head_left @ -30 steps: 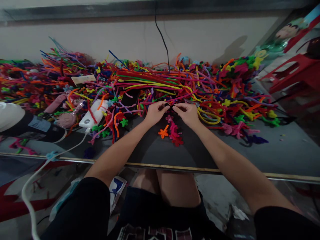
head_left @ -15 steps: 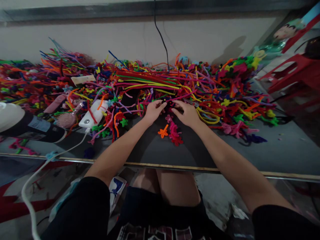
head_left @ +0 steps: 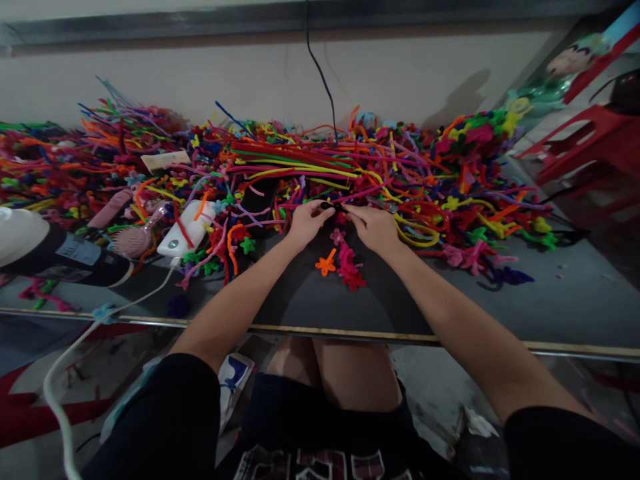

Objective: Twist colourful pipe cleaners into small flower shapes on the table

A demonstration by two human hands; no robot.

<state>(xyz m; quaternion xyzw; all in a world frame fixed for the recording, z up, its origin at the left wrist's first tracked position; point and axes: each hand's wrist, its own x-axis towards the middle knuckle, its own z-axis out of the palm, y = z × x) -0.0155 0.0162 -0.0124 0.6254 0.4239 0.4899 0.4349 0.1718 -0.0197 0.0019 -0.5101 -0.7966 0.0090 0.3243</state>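
Above the middle of the table, my left hand (head_left: 309,222) pinches a small dark piece (head_left: 331,206) that looks like bent pipe cleaner; its exact shape is too dark to make out. From the other side my right hand (head_left: 374,227) has thumb and forefinger closed on its right end. Just below the fingers, on the dark tabletop, lie an orange pipe-cleaner flower (head_left: 326,265) with a short stem and a row of pink and red pipe-cleaner flowers (head_left: 347,260). Behind my hands a bundle of straight pipe cleaners (head_left: 295,160) rests on the heap.
A long heap of coloured pipe cleaners (head_left: 420,157) runs along the wall. To the left are a white power bank (head_left: 186,230) with its cable, a pink hairbrush (head_left: 135,239) and a dark bottle (head_left: 75,253). A red plastic chair (head_left: 595,143) stands at the right.
My right hand's fingers have turned and straightened toward the left, closing nearer my left fingertips on the dark piece. My left hand has barely moved.
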